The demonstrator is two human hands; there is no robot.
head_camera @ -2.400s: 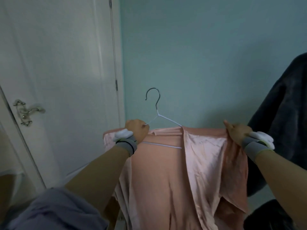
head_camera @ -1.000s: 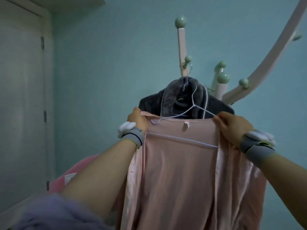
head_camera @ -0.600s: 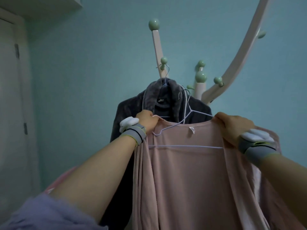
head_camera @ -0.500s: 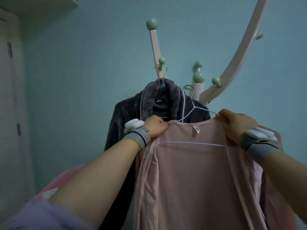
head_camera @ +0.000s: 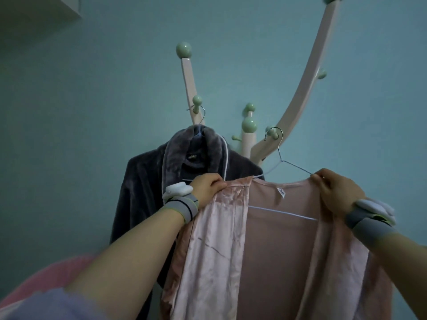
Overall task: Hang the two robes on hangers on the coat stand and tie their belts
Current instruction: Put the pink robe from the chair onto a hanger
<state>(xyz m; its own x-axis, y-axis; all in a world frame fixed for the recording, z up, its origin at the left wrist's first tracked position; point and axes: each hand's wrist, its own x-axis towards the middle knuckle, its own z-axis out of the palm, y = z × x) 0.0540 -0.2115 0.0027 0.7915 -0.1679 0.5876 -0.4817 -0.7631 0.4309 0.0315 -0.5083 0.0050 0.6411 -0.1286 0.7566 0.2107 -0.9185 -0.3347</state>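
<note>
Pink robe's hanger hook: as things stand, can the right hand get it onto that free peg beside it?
Probably yes. The hanger hook sits right at a free green peg, nothing between them, and the right hand has a grip on the pink robe shoulder.

Robes: two — one dark grey robe [head_camera: 147,185], one pink robe [head_camera: 272,255]. Wire hangers: two [head_camera: 200,125], [head_camera: 280,162]. Coat stand [head_camera: 298,95]: one. Hands: two [head_camera: 208,188], [head_camera: 337,192]. Wristbands: two [head_camera: 181,205], [head_camera: 367,221].

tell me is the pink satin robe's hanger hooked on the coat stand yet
Not clearly hooked yet. The wire hanger's hook sits right at a green peg, but both hands hold the pink satin robe up by its shoulders.
</note>
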